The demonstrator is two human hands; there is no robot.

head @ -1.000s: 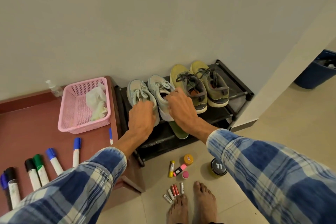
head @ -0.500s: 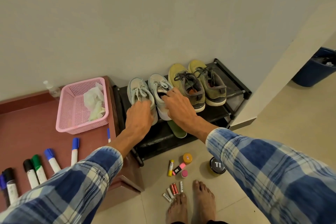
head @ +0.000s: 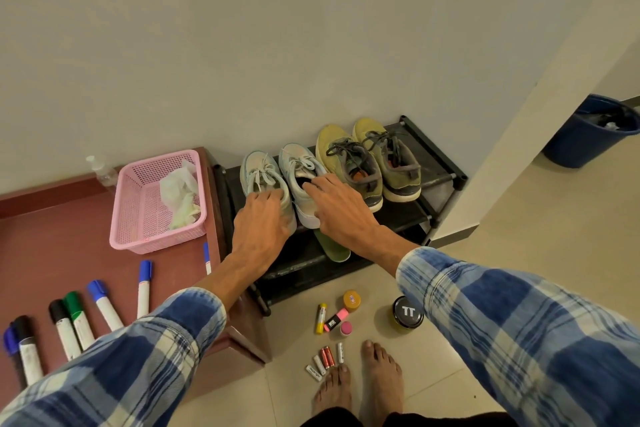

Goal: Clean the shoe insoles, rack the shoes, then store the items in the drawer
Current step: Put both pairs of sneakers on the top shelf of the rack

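A pair of pale blue sneakers stands on the top shelf of the black shoe rack (head: 446, 177), toes to the wall. My left hand (head: 261, 218) rests on the heel of the left sneaker (head: 258, 170). My right hand (head: 341, 208) lies on the right sneaker (head: 298, 163), with its fingertips at the shoe's opening. A yellow-green pair (head: 341, 156) stands to the right of them on the same shelf. A green insole (head: 332, 248) lies on the lower shelf, partly under my right wrist.
A pink basket (head: 138, 239) with crumpled tissue, a small clear bottle (head: 100, 170) and several markers (head: 143, 288) are on the red-brown table at left. On the floor by my bare feet lie batteries (head: 323, 359), small tubes and a black-lidded jar (head: 407, 314). A blue bin (head: 588, 132) stands far right.
Both hands stay on the pale blue sneakers with hardly any shift. The view has moved slightly.
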